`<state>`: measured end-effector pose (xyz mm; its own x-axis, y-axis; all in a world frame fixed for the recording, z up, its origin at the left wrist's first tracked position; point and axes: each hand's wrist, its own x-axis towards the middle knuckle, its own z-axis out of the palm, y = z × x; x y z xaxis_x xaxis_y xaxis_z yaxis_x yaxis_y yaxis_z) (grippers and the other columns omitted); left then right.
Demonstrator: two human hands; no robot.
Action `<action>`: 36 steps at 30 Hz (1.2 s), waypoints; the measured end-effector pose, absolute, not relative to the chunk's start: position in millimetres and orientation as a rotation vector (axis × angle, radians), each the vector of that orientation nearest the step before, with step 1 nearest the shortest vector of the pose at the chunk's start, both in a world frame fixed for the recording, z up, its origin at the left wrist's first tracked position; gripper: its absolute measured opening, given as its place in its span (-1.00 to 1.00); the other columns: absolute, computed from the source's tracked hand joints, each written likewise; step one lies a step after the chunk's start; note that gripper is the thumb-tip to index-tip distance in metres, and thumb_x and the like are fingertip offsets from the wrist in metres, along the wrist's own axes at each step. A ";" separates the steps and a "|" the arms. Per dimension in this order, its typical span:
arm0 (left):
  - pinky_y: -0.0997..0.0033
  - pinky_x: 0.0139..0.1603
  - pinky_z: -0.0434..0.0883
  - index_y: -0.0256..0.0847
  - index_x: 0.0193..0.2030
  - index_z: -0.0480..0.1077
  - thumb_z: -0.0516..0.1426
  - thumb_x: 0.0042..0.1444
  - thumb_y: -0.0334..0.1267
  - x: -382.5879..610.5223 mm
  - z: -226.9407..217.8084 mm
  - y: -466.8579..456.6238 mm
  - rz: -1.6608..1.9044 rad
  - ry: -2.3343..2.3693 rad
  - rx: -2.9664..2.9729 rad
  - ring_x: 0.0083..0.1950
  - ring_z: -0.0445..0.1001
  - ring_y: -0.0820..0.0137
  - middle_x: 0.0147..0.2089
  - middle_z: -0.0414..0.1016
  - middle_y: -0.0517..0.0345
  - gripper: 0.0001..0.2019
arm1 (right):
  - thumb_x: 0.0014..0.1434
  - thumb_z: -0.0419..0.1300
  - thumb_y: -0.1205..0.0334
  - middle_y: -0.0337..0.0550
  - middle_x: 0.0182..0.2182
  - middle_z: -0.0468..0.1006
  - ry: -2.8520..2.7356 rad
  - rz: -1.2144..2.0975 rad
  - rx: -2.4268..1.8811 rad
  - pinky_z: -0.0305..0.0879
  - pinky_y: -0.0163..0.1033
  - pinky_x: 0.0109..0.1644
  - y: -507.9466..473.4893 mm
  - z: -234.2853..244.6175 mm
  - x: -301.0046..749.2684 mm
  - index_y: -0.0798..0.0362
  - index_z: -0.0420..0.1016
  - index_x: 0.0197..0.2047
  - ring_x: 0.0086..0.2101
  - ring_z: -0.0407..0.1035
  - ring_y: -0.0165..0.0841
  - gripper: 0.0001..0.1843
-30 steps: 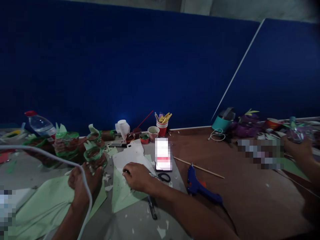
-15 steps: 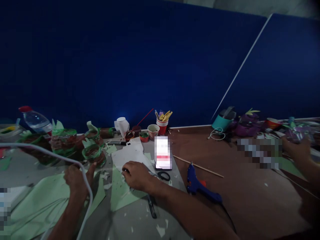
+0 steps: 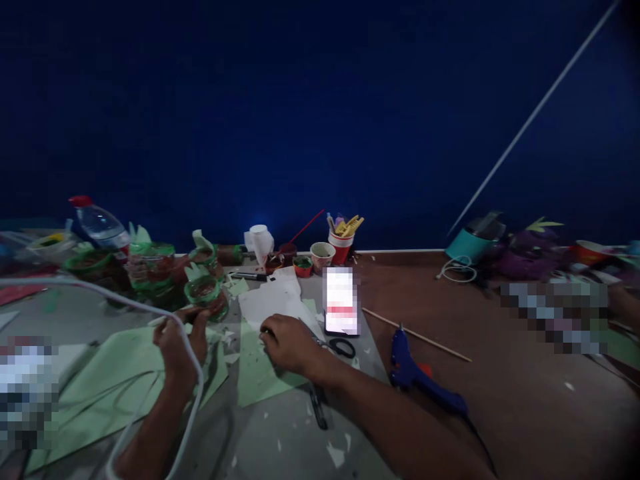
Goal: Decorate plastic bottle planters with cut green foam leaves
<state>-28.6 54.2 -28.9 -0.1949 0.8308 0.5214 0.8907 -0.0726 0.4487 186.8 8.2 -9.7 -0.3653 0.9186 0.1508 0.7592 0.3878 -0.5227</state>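
My left hand (image 3: 177,343) rests on a light green paper sheet (image 3: 100,383), its fingers curled toward a cut plastic bottle piece with green trim (image 3: 206,296); whether it holds anything is hidden. My right hand (image 3: 290,343) lies palm down on a green paper triangle (image 3: 260,377) beside white paper (image 3: 275,303), fingers bent over the sheet. Black-handled scissors (image 3: 341,347) lie just right of that hand. A white cable (image 3: 125,307) arcs over my left forearm.
A blue glue gun (image 3: 417,377) and a wooden stick (image 3: 417,327) lie on the brown table to the right. A phone (image 3: 341,301), paper cups (image 3: 341,243), a water bottle (image 3: 97,227) and several trimmed bottle pieces stand behind. Another person's forearm (image 3: 623,303) is at far right.
The view has swung up and to the left, so everything sits a little further right. My left hand slid slightly back from the bottle piece; my right hand stays on the paper.
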 end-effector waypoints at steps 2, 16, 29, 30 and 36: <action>0.07 0.08 0.22 -0.25 -0.33 0.39 -0.06 0.14 -0.08 -24.7 -29.6 52.2 -1.154 -2.049 -1.945 -0.14 0.47 0.17 -0.28 0.53 -0.03 -0.68 | 0.20 0.06 0.28 -0.08 -0.23 0.56 -2.223 0.527 -1.453 0.18 -0.30 -0.16 7.8 -9.5 186.6 0.09 0.49 -0.20 -0.23 0.39 -0.33 -0.81; -0.16 0.25 -0.13 -0.10 0.05 0.38 -0.01 0.19 -0.25 -17.3 -50.3 48.3 -0.897 -2.014 -2.185 0.06 0.42 0.08 -0.01 0.53 -0.03 -0.68 | 0.21 0.04 0.31 -0.09 -0.28 0.52 -2.169 0.556 -1.392 0.16 -0.29 -0.17 9.2 -25.5 185.7 0.08 0.47 -0.23 -0.26 0.37 -0.31 -0.82; -0.08 0.27 -0.12 -0.16 -0.13 0.44 -0.01 0.15 -0.26 -19.2 -46.9 51.1 -1.040 -2.003 -2.155 0.12 0.37 0.16 0.01 0.50 -0.03 -0.75 | 0.18 0.00 0.40 -0.05 -0.20 0.52 -1.938 0.498 -1.447 0.22 -0.25 -0.08 23.9 -17.0 205.6 0.09 0.45 -0.17 -0.19 0.37 -0.30 -0.77; -0.06 0.26 -0.09 -0.16 -0.19 0.46 -0.03 0.15 -0.27 -18.6 -44.8 50.3 -1.059 -1.991 -2.168 0.08 0.40 0.17 -0.04 0.54 0.00 -0.76 | 0.17 -0.01 0.42 -0.05 -0.18 0.51 -1.912 0.496 -1.451 0.22 -0.24 -0.06 25.8 -17.6 207.6 0.09 0.44 -0.16 -0.17 0.37 -0.30 -0.74; 0.01 0.24 -0.01 -0.12 -0.26 0.48 -0.04 0.18 -0.25 -11.2 -36.9 42.4 -1.118 -1.913 -2.289 -0.07 0.49 0.26 -0.19 0.59 0.11 -0.75 | 0.12 0.05 0.41 -0.12 -0.24 0.56 -1.884 0.546 -1.448 0.25 -0.26 -0.11 27.1 -19.7 207.9 0.05 0.48 -0.23 -0.22 0.41 -0.31 -0.78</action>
